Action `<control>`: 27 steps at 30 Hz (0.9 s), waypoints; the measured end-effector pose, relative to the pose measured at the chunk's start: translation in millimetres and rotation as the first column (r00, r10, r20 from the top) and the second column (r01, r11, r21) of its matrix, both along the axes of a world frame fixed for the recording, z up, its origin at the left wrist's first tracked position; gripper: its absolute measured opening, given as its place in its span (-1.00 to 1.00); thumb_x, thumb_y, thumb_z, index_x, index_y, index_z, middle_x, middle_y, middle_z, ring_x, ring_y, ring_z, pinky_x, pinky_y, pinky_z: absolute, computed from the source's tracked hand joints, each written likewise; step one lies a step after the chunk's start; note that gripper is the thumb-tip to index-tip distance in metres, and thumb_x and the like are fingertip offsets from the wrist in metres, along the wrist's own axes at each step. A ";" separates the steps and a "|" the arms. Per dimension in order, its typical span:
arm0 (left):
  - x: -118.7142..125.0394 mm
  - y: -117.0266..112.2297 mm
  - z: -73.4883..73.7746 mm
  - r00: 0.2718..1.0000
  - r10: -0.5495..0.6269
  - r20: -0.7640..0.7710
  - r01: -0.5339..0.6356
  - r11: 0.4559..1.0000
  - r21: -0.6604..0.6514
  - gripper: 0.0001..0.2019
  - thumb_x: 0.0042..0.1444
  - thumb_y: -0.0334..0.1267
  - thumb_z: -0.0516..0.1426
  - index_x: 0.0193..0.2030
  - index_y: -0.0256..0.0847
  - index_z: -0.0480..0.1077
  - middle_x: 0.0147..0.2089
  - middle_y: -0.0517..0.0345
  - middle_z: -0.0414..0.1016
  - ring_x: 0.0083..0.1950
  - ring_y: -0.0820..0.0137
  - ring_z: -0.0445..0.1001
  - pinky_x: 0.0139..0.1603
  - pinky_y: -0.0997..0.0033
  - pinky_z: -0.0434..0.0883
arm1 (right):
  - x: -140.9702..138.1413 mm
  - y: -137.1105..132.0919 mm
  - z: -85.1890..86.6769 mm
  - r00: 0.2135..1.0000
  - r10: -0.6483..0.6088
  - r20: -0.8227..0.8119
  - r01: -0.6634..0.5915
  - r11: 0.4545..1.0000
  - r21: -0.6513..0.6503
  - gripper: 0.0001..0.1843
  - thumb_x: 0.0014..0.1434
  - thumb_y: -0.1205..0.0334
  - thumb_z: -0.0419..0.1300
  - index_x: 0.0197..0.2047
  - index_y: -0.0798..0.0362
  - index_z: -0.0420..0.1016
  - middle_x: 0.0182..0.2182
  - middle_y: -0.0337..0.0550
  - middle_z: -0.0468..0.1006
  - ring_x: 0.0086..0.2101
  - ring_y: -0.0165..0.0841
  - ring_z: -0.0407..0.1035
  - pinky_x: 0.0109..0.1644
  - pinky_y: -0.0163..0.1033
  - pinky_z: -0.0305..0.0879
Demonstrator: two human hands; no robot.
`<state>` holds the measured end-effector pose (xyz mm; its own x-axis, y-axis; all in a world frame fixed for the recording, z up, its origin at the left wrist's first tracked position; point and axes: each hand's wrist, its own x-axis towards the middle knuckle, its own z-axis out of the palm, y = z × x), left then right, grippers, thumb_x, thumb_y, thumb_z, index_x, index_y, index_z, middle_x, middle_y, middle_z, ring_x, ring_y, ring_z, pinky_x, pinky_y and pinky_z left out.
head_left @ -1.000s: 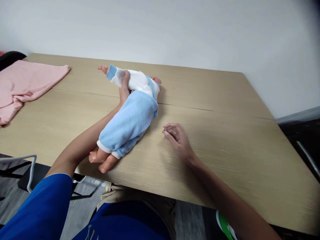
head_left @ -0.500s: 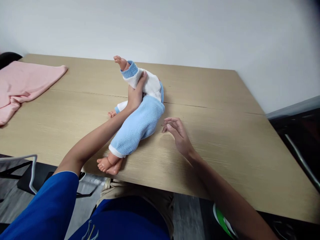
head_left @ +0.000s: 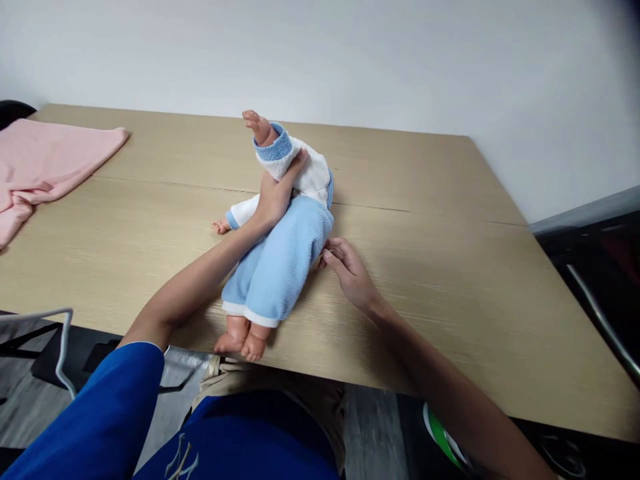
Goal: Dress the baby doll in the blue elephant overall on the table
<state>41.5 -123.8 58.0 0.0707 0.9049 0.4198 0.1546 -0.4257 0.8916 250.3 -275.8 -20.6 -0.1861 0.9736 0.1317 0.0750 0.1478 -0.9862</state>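
Observation:
A baby doll [head_left: 285, 260] lies tilted on its side on the table, dressed in a white fleece top [head_left: 313, 175] with blue cuffs and light-blue trousers [head_left: 287, 257]. Its head is hidden behind its body. My left hand [head_left: 277, 193] is closed around the doll's upper body, under the raised arm. One doll hand [head_left: 259, 125] points upward; the other [head_left: 220, 227] rests near the tabletop. Both bare feet [head_left: 243, 339] point toward me at the front edge. With curled fingers and thumb together, my right hand [head_left: 346, 265] pinches at the right side of the trousers.
A pink cloth [head_left: 55, 160] is spread at the left of the wooden table [head_left: 440, 287]. A white wall stands behind. Dark furniture with a metal bar [head_left: 600, 320] is at the right, a chair [head_left: 60, 360] at lower left.
My right hand has moved left onto the trousers. The doll has rolled a little, its legs swinging right so both trouser legs show. The left hand keeps its hold, shifted slightly right.

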 end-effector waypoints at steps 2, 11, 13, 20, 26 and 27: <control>1.4 4.0 -7.7 0.995 -0.035 0.094 0.029 0.997 0.069 -0.16 0.37 0.69 0.13 0.25 -0.08 0.55 0.36 -0.09 0.71 0.61 -0.14 0.47 0.64 -0.19 0.37 | 0.6 1.0 0.9 1.000 -0.019 -0.002 0.019 1.000 0.000 -0.57 0.53 -0.34 0.32 0.05 -0.16 0.51 -0.10 -0.13 0.62 -0.18 -0.18 0.52 0.03 0.04 0.61; 9.1 -5.8 -7.9 0.996 -0.073 0.054 0.070 0.996 0.052 -0.19 0.36 0.66 0.16 0.25 -0.06 0.62 0.42 -0.01 0.71 0.62 -0.12 0.48 0.77 -0.29 0.28 | 1.4 1.4 0.1 0.999 -0.032 0.001 0.032 0.999 -0.013 -0.56 0.52 -0.34 0.35 -0.06 -0.15 0.50 -0.15 -0.15 0.63 -0.17 -0.15 0.53 0.04 0.07 0.57; 9.6 -8.3 -5.7 0.995 -0.077 0.064 0.074 0.996 0.047 -0.17 0.34 0.67 0.18 0.24 -0.06 0.63 0.42 0.02 0.72 0.60 -0.11 0.50 0.79 -0.29 0.26 | 0.6 0.8 -0.2 0.999 -0.039 -0.002 0.039 0.999 -0.013 -0.57 0.52 -0.34 0.35 -0.05 -0.15 0.51 -0.16 -0.16 0.63 -0.17 -0.16 0.54 0.03 0.06 0.57; 7.8 -14.7 -12.4 0.974 -0.217 -0.068 0.221 0.973 0.059 -0.24 0.31 0.49 0.34 0.33 -0.10 0.61 0.47 -0.19 0.67 0.57 -0.19 0.54 0.77 -0.35 0.29 | 11.0 5.6 4.5 0.985 -0.145 -0.096 0.130 0.981 -0.142 -0.42 0.45 -0.52 0.31 0.12 -0.20 0.54 -0.09 -0.12 0.70 -0.15 -0.13 0.62 0.04 0.05 0.67; 14.3 -18.3 -12.8 0.803 -0.428 -0.415 0.525 0.838 0.152 -0.12 0.18 0.47 0.43 0.48 -0.02 0.55 0.51 -0.23 0.61 0.57 -0.25 0.52 0.71 -0.35 0.36 | 39.5 19.3 5.2 0.993 -0.080 -0.088 0.057 0.970 -0.238 -0.04 0.45 -0.78 -0.16 0.25 -0.21 0.63 -0.21 -0.02 0.77 -0.17 -0.01 0.75 -0.11 0.07 0.72; 15.6 -19.5 -11.0 0.769 -0.449 -0.455 0.565 0.810 0.157 -0.11 0.18 0.47 0.42 0.50 0.01 0.54 0.52 -0.21 0.61 0.58 -0.26 0.51 0.71 -0.35 0.35 | 42.1 21.5 3.3 0.996 -0.090 -0.029 0.084 0.980 -0.180 0.01 0.45 -0.78 -0.23 0.22 -0.21 0.68 -0.26 -0.01 0.76 -0.18 0.01 0.76 -0.13 0.09 0.71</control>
